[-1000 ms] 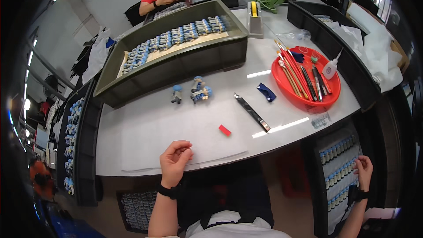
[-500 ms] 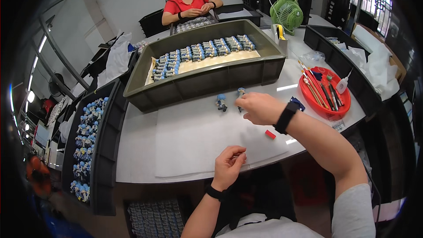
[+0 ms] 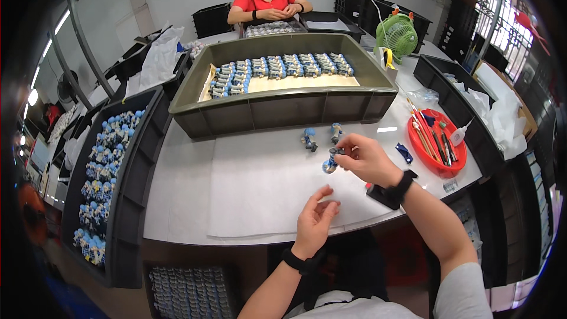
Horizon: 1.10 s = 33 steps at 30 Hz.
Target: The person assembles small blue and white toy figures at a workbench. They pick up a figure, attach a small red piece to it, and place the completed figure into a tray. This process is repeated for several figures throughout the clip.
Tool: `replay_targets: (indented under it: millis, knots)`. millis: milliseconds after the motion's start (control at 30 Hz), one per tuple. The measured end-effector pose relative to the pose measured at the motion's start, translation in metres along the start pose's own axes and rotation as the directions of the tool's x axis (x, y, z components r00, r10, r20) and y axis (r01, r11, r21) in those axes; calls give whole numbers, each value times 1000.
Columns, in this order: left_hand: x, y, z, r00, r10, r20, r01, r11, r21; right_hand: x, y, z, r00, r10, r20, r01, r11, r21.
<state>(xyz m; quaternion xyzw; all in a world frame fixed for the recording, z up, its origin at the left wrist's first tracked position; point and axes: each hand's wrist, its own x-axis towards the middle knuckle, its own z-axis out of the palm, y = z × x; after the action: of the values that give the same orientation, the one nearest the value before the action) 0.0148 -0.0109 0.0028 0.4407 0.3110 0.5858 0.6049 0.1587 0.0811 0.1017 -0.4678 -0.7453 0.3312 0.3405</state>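
My right hand (image 3: 367,159) pinches a small blue-headed figurine (image 3: 329,166) above the white sheet, its head hanging down and its feet between my fingertips. Just below it, my left hand (image 3: 317,221) is held with its fingers apart and nothing visible in them. Beyond the right hand, two more blue-headed figurines are on the table: one figurine (image 3: 309,139) to the left, another figurine (image 3: 336,133) right behind the fingers. A dark block-shaped object (image 3: 384,196), with a bit of red at its end, is partly hidden by my right wrist.
A large grey-green crate (image 3: 283,109) with rows of figurines stands at the back. Left is a black crate (image 3: 127,201) of figurines. On the right are a red bowl (image 3: 440,168) of brushes, a dark blue piece (image 3: 404,153) and a green fan (image 3: 397,38). A co-worker (image 3: 269,3) sits opposite.
My right hand has drawn back from the standing figurines and now shows a figurine held upside down. My left hand's fingers have spread from a loose curl. The view has shifted a little.
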Motion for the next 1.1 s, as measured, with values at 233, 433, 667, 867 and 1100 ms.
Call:
replay_targets:
  millis: [233, 433, 667, 867, 1100]
  knots:
    - [5, -15, -10, 999, -1, 44, 6, 994, -108, -79, 4, 37, 966, 256, 26, -199, 681, 705]
    - [5, 1, 1, 990, -45, -134, 19, 981, -193, -99, 32, 60, 950, 312, 22, -241, 686, 687]
    - [4, 3, -2, 985, -82, -154, 52, 980, -191, -90, 21, 52, 969, 244, 34, -190, 654, 732]
    - [6, 0, -3, 986, -110, -129, 81, 973, -215, -89, 47, 52, 987, 116, 107, -157, 660, 735]
    - [7, 1, -1, 984, -81, -156, 53, 983, -176, -93, 47, 55, 994, 104, 35, -92, 610, 787]
